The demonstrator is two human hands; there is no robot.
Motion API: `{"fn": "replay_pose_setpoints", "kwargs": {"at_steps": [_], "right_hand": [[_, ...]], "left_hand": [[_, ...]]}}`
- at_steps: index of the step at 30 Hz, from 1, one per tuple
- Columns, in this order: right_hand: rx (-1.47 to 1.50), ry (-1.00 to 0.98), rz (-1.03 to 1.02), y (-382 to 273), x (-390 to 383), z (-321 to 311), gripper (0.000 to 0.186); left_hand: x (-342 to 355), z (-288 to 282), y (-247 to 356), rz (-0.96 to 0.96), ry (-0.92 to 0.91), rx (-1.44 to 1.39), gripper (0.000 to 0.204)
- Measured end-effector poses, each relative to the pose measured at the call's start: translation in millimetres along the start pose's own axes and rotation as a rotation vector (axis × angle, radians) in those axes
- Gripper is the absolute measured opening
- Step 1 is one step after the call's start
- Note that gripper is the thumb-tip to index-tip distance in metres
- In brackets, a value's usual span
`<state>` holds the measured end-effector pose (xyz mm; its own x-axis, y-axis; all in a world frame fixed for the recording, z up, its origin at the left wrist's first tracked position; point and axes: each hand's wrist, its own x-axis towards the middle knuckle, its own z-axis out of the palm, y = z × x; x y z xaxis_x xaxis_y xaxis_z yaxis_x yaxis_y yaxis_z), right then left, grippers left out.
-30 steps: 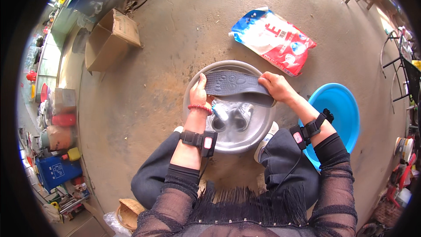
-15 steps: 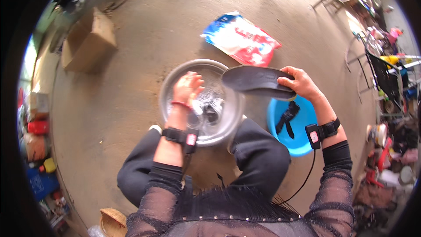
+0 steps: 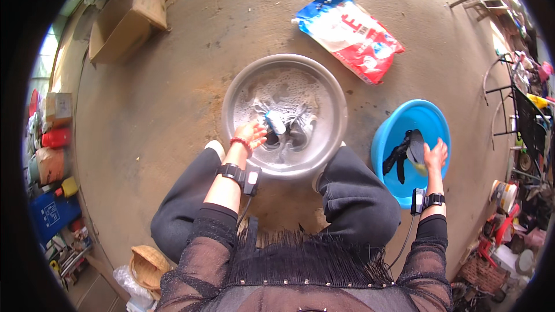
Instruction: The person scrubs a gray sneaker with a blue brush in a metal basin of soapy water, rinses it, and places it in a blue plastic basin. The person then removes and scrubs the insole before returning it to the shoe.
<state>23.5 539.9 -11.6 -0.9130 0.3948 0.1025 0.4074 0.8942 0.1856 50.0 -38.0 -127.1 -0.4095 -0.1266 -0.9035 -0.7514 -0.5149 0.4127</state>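
A grey metal basin (image 3: 231, 104) holds foamy water and a pair of shoes (image 3: 299, 133), with a small blue-and-white object (image 3: 275, 121) on them. My left hand (image 3: 252, 134), palm up with fingers spread, hangs over the basin's near left, beside the shoes. On the right, a blue plastic basin (image 3: 382, 139) contains black cloth items, possibly socks (image 3: 398, 159), and a dark insole (image 3: 415, 149) tilted in it. My right hand (image 3: 435, 156) is at that basin's right side, fingers apart at the insole's edge; whether it still touches the insole is unclear.
An open cardboard box (image 3: 118, 26) stands back left, a large red, white and blue bag (image 3: 350, 37) lies beyond the basins, a woven basket (image 3: 149, 268) sits lower left, and clutter (image 3: 56, 138) lines the left edge. A black metal frame (image 3: 517, 118) stands right, among more clutter.
The insole, earlier held over the metal basin, has moved right and down into the blue basin with my right hand, which has loosened. My left hand has let go and moved lower.
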Motion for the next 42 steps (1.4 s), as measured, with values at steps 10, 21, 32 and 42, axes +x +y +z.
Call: {"fn": "replay_pose_setpoints", "kwargs": {"at_steps": [10, 21, 32, 42], "right_hand": [[0.704, -1.295, -1.026, -352.5, -72.3, 19.5, 0.027], [0.913, -1.433, -0.262, -374.2, -175.4, 74.2, 0.034], [1.052, -1.275, -0.173, -389.6, -188.9, 71.1, 0.036], [1.036, -1.039, -0.598, -390.4, -180.6, 79.6, 0.034]], "left_hand": [[4.8, 29.4, -65.0, -0.18, 0.017, -0.184, 0.046], [24.3, 38.8, -77.9, 0.183, -0.021, -0.631, 0.038], [74.5, 8.0, -57.5, 0.064, -0.116, -0.726, 0.048], [78.9, -6.4, -44.8, 0.033, -0.22, -0.58, 0.036]]}}
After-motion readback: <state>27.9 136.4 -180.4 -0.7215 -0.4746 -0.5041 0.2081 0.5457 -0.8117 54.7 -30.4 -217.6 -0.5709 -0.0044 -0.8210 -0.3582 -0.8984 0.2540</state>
